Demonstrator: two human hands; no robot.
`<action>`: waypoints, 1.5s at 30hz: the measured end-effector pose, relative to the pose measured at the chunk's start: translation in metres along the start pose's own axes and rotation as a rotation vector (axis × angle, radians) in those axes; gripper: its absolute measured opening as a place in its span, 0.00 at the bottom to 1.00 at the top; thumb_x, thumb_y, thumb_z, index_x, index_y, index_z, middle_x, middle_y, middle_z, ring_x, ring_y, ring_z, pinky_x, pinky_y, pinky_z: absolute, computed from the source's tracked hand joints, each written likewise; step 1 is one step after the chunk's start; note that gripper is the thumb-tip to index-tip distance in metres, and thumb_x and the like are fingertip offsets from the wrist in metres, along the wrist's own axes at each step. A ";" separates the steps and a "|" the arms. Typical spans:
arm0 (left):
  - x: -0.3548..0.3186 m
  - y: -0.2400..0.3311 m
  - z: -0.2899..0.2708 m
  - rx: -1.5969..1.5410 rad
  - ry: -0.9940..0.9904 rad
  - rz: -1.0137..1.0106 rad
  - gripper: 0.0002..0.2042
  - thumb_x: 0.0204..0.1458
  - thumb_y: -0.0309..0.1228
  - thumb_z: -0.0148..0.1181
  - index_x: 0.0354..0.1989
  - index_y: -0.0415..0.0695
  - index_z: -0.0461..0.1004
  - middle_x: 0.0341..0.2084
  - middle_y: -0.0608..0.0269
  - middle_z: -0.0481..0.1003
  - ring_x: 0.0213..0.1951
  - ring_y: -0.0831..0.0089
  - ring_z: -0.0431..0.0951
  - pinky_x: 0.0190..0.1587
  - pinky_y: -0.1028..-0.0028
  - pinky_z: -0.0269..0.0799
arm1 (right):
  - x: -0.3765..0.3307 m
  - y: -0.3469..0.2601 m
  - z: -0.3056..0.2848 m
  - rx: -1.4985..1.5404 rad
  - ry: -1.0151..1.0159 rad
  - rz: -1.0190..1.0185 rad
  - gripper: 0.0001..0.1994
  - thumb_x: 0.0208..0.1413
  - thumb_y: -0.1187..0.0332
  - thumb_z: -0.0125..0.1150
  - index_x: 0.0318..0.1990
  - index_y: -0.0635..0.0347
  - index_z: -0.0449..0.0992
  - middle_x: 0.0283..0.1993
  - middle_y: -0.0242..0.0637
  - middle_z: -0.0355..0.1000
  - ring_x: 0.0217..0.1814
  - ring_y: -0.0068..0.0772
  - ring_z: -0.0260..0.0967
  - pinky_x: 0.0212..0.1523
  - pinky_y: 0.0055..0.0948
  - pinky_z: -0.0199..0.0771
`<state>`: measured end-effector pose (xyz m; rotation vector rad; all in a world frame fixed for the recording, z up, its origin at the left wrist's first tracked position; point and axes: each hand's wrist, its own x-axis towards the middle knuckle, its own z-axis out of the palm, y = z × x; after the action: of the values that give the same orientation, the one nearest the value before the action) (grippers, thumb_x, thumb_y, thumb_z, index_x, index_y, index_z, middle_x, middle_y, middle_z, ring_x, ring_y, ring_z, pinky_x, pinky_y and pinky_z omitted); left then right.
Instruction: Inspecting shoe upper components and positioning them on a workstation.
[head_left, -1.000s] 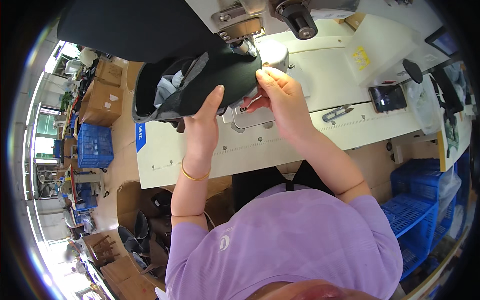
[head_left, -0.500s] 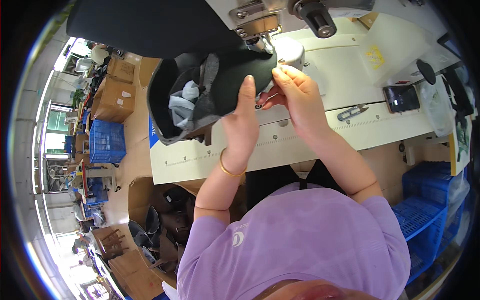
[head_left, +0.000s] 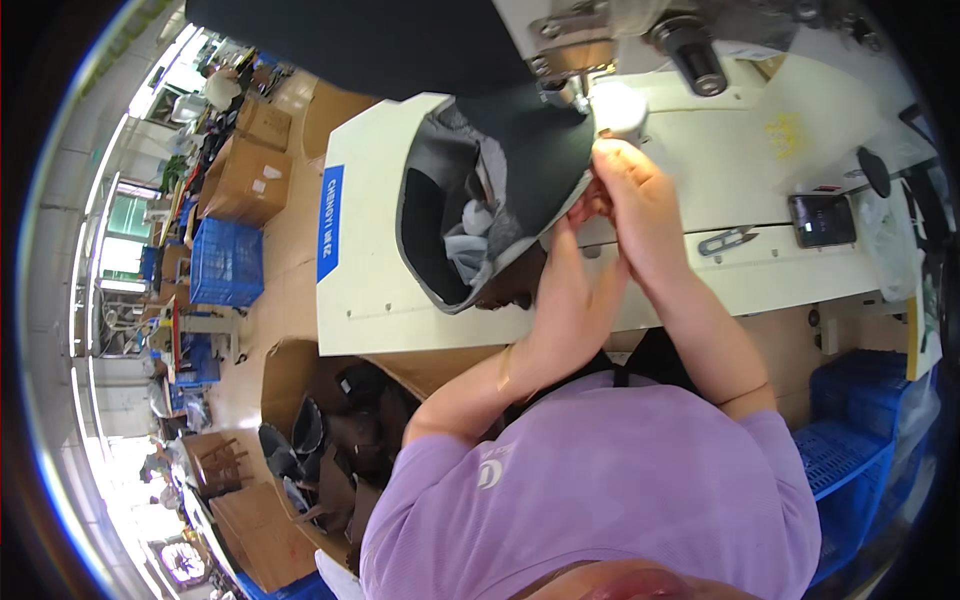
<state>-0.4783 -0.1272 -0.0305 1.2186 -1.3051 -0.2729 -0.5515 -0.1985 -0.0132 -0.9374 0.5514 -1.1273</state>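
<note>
A dark sewn piece with grey lining (head_left: 535, 150), shaped like a boot upper, hangs open toward the left under the sewing machine head (head_left: 575, 55). Pale crumpled cloth (head_left: 466, 245) shows inside it. Its upper right end lies by the machine's presser foot (head_left: 577, 98); the needle itself I cannot make out. My right hand (head_left: 640, 195) pinches the right edge of the piece just below the foot. Close beside it, my left hand (head_left: 578, 290) is closed at the same edge, fingertips near those of the right. Some of its fingers are hidden.
On the white machine table (head_left: 375, 290), thread snips (head_left: 727, 240) and a phone (head_left: 822, 220) lie to the right. A cardboard box (head_left: 290, 385) of dark sewn pieces stands at lower left. Blue crates (head_left: 850, 430) stand at lower right, and another blue crate (head_left: 227, 262) at left.
My left hand has left the top face of the piece and come beside my right hand at its edge. The piece has tilted, and the whole view has shifted somewhat.
</note>
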 end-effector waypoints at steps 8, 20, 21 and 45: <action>0.129 -0.045 -0.150 0.055 0.161 0.039 0.16 0.62 0.34 0.44 0.51 0.37 0.68 0.47 0.53 0.72 0.51 0.69 0.70 0.57 0.69 0.62 | -0.030 0.007 0.022 -0.122 -0.132 -0.013 0.14 0.63 0.65 0.46 0.48 0.67 0.68 0.42 0.38 0.72 0.40 0.24 0.71 0.38 0.24 0.76; 0.159 -0.081 -0.156 -0.265 -0.327 -0.387 0.09 0.52 0.26 0.58 0.41 0.40 0.75 0.35 0.68 0.77 0.40 0.82 0.74 0.47 0.82 0.66 | -0.033 0.004 0.017 0.075 -0.139 0.074 0.12 0.64 0.67 0.44 0.48 0.64 0.68 0.42 0.32 0.71 0.41 0.19 0.70 0.45 0.24 0.72; 0.160 -0.079 -0.157 -0.269 -0.320 -0.391 0.09 0.52 0.26 0.58 0.41 0.40 0.75 0.35 0.68 0.77 0.40 0.82 0.74 0.47 0.82 0.66 | -0.032 0.005 0.017 0.070 -0.143 0.081 0.12 0.64 0.67 0.44 0.48 0.64 0.68 0.42 0.32 0.71 0.41 0.19 0.70 0.45 0.24 0.72; 0.137 -0.036 -0.151 -0.391 -0.109 -0.473 0.13 0.54 0.24 0.52 0.48 0.33 0.72 0.40 0.56 0.77 0.40 0.71 0.78 0.44 0.76 0.74 | -0.028 0.005 0.002 -0.193 -0.035 -0.063 0.12 0.66 0.62 0.43 0.34 0.59 0.69 0.28 0.19 0.59 0.30 0.10 0.51 0.33 0.16 0.54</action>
<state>-0.2920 -0.1654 0.0510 1.1682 -0.9766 -0.9028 -0.5571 -0.1711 -0.0184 -1.1466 0.6132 -1.1258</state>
